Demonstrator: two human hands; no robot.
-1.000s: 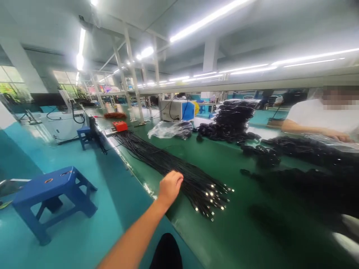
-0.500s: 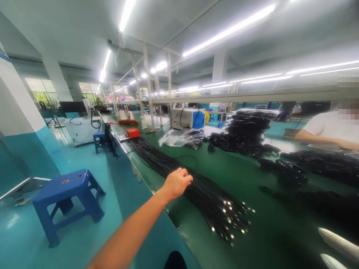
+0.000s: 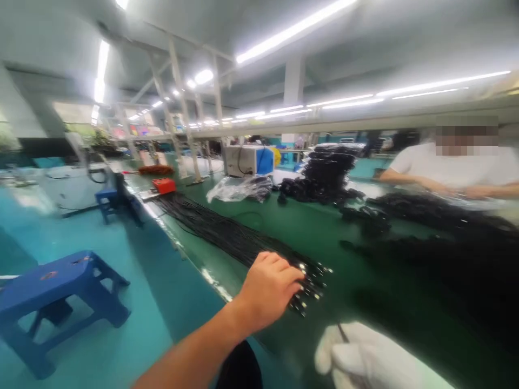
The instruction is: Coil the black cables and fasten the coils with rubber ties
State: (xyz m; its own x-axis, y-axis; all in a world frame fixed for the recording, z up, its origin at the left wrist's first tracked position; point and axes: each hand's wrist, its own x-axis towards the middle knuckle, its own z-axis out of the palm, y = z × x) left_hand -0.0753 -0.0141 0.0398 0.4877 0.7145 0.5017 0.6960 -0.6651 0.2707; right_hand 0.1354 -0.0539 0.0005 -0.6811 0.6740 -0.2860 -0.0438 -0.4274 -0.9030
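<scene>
Lower centre, your bare left hand (image 3: 270,289) curls over long black metal-tipped cables (image 3: 231,235), grip unclear; lower right, your white-gloved right hand (image 3: 365,356) pinches a thin black cable (image 3: 343,332).

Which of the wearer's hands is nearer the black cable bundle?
The left. The bare left hand is over the black cable bundle, near its metal-tipped ends; the white-gloved right hand is apart from it, at lower right.

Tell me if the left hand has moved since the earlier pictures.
Yes: judged against the red box, the left hand has moved farther away, toward the shiny cable ends.
</scene>
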